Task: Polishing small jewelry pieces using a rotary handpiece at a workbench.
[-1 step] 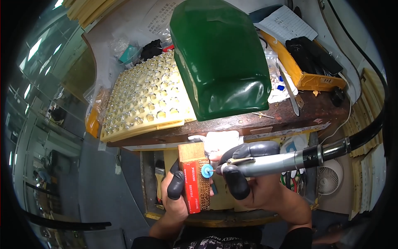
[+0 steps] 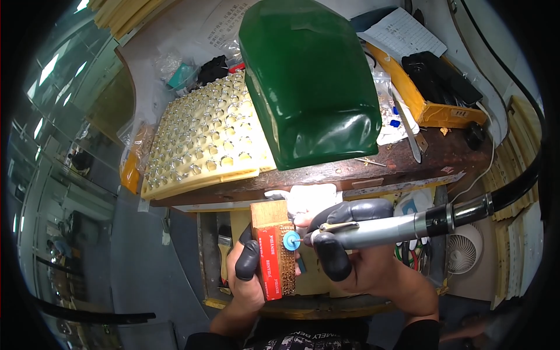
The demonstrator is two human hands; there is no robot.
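Note:
My left hand (image 2: 248, 277), with black covers on its fingertips, grips a wooden block (image 2: 269, 214) upright over the open drawer. Red printed tape (image 2: 269, 262) runs down the block. Beside the tape lies a narrow strip (image 2: 288, 269) of small gold-coloured studs. Closed around the front of a silver rotary handpiece (image 2: 382, 231) is my right hand (image 2: 367, 268), also with black fingertip covers. The small blue disc (image 2: 291, 240) on the handpiece's tip is at the studded strip; whether it touches cannot be told. Some left fingers are hidden behind the block.
A large green glossy cover (image 2: 309, 76) overhangs the bench. To its left stands a pale tray (image 2: 198, 137) of many metal rings. Tweezers (image 2: 415, 146) and an orange box (image 2: 449, 115) lie right. A black hose (image 2: 519, 188) runs right, above a white fan (image 2: 465, 254).

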